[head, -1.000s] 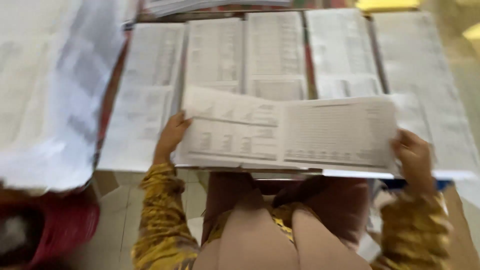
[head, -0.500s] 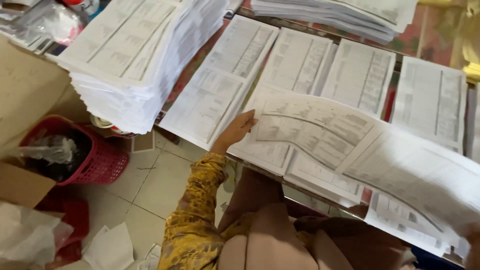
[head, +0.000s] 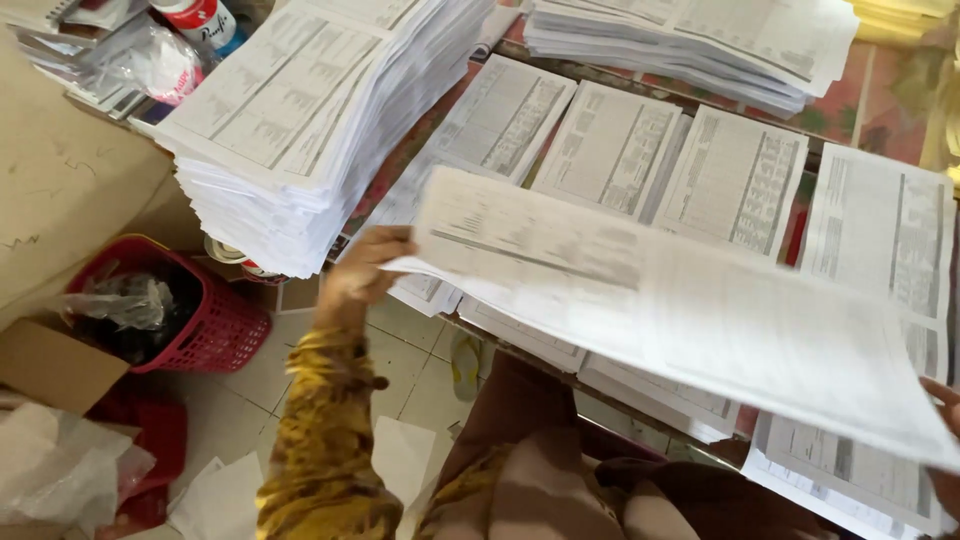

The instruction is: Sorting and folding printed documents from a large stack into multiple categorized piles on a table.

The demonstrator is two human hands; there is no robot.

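Printed sheets (head: 680, 320), a wide blurred sheaf, are held up above the table's rows of paper. Left hand (head: 365, 265) has its fingers curled shut on the sheaf's near-left corner; right hand (head: 945, 400) shows only a sliver at the frame's three-to-four o'clock edge, touching the far corner, grip impossible to judge. Out at eleven o'clock of the left hand, a tall paper stack (head: 300, 130) overhangs the table edge. Down at nine o'clock, a red basket (head: 215, 330) on the tiled floor holds crumpled clear plastic and dark scraps, a cardboard box (head: 55, 365) just beside it.
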